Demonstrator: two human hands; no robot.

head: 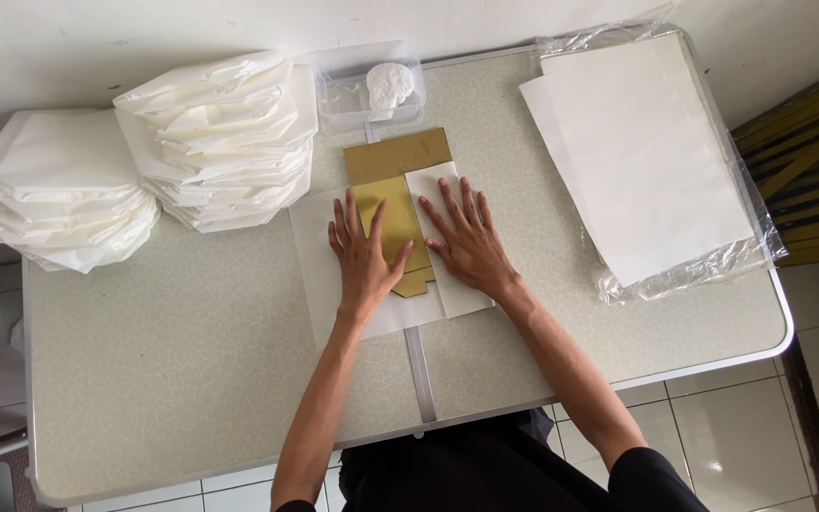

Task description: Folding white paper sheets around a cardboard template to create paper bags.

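White paper sheet (326,270) is lying at the middle of the tabletop (191,351), over a golden cardboard piece (398,159). Left hand (364,256) and right hand (464,239) are pressing flat on it, fingers spread, grasping nothing.

The counter (191,360) has a matt, finely speckled beige top with a pale smooth rim, likely metal or plastic. At its middle lies a sheet of thin white matt paper (319,275) over a gold template (395,156) of flat, dull card. Toward the far left corner, stacks of folded paper (220,142) look soft and slightly creased. Near the right edge, plain white sheets (646,152) rest in glossy, crinkled clear plastic wrap (713,265). A clear plastic box (348,100) is at the far edge.
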